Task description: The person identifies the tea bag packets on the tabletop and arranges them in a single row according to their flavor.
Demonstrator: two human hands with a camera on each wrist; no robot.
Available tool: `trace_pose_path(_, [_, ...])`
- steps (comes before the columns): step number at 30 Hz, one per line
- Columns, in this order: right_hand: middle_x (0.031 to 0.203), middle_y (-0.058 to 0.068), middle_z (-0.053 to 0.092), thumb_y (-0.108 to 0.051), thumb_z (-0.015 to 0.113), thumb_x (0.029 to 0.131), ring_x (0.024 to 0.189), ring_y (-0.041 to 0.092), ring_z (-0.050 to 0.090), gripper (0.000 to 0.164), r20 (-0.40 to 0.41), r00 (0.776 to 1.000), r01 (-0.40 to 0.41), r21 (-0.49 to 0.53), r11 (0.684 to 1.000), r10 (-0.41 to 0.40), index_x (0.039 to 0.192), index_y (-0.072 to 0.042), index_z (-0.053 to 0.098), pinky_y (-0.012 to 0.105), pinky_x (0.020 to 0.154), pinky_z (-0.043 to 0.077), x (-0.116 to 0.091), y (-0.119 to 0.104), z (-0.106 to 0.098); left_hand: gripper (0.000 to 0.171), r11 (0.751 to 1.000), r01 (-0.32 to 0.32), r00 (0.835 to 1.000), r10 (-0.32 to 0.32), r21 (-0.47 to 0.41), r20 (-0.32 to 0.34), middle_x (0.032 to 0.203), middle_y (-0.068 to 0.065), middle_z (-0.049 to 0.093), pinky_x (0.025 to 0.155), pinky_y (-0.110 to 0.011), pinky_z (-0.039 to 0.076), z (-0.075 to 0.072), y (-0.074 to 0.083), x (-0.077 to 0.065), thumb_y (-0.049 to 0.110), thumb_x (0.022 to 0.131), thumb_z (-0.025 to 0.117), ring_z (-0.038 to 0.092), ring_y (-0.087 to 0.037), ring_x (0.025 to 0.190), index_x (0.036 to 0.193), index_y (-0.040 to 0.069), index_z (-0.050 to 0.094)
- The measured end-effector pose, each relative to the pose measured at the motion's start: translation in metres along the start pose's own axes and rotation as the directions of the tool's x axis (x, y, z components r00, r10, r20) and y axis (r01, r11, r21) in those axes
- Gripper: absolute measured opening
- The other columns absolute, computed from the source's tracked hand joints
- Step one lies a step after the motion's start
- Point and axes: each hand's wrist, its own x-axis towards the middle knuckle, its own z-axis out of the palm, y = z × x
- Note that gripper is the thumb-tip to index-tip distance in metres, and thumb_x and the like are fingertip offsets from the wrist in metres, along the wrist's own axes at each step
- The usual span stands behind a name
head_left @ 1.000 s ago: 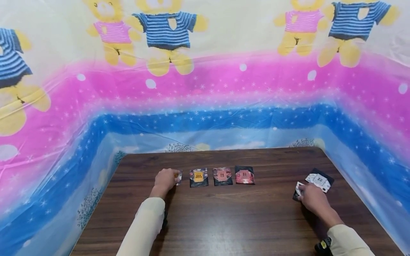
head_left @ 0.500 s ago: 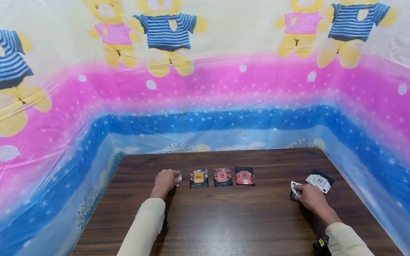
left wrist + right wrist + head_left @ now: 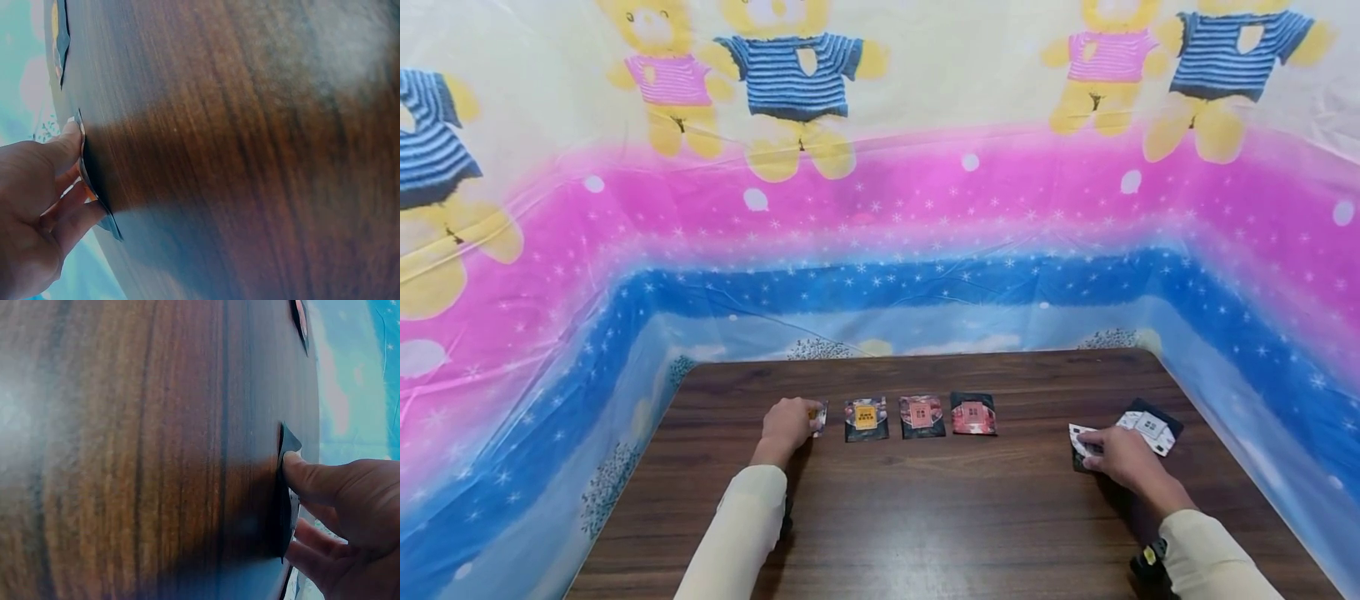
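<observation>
At the left end of a row of small printed sachets, my left hand (image 3: 785, 429) holds a sachet (image 3: 821, 418), mostly hidden by the fingers. The left wrist view shows the thumb at one edge of this sachet (image 3: 95, 181) and fingers at the other. On the right side, my right hand (image 3: 1123, 458) grips a black-and-white sachet (image 3: 1078, 454) by its edges, low at the tabletop. Part of that sachet (image 3: 283, 512) is covered by the thumb and fingers. Just behind the right hand lies another black-and-white sachet (image 3: 1152, 425), turned at an angle.
An orange-labelled sachet (image 3: 866, 419), a pink-labelled sachet (image 3: 921, 416) and a red-and-black sachet (image 3: 973, 413) lie in line between the hands. Beneath them is a dark wooden table (image 3: 925, 517). A bear-patterned cloth (image 3: 910, 208) hangs around its back and sides.
My right hand has slid the black-and-white sachet a little to the left, apart from the one behind it. The left hand stays where it was.
</observation>
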Motion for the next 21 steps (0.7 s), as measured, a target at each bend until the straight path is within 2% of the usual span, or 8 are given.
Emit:
trace_pose_path(4, [0.117,0.027,0.072,-0.015,0.082,0.085,0.087,0.026,0.068,0.041,0.022,1.000,-0.004,0.007,1.000,0.004,0.124,-0.007,0.074,0.048,0.078,0.053,0.005,-0.001,0.001,0.036,1.000,0.007,1.000,-0.007,-0.001,0.005,0.123,-0.017,0.073,0.072,-0.046,0.059,-0.001,0.001,-0.001,0.029,0.095,0.072,0.071,-0.033,0.092,0.131,0.022,0.072])
trace_pose_path(7, [0.122,0.029,0.069,-0.015,0.081,0.086,0.093,0.031,0.068,0.043,0.047,0.999,-0.028,0.025,0.999,0.027,0.127,-0.007,0.073,0.051,0.082,0.053,0.008,-0.004,0.002,0.036,1.000,0.007,1.000,-0.007,-0.001,0.007,0.123,-0.017,0.073,0.073,-0.047,0.059,-0.001,0.001,-0.001,0.029,0.095,0.072,0.071,-0.033,0.093,0.131,0.023,0.072])
trace_pose_path(13, [0.123,0.029,0.069,-0.015,0.081,0.086,0.093,0.031,0.068,0.042,0.053,0.999,0.000,0.019,1.000,-0.001,0.127,-0.007,0.073,0.050,0.080,0.053,0.014,-0.010,0.003,0.037,1.000,0.013,1.000,-0.012,-0.006,0.012,0.124,-0.017,0.072,0.076,-0.047,0.060,0.001,0.001,-0.002,0.029,0.095,0.072,0.071,-0.032,0.095,0.132,0.022,0.071])
trace_pose_path(21, [0.125,0.028,0.068,-0.016,0.081,0.086,0.111,0.044,0.066,0.042,0.051,0.999,0.003,-0.006,1.000,-0.003,0.127,-0.009,0.073,0.058,0.091,0.052,0.027,-0.018,0.005,0.037,1.000,0.012,1.000,-0.012,-0.001,0.006,0.124,-0.017,0.072,0.077,-0.048,0.060,-0.002,0.002,-0.002,0.030,0.095,0.072,0.070,-0.033,0.096,0.132,0.022,0.071])
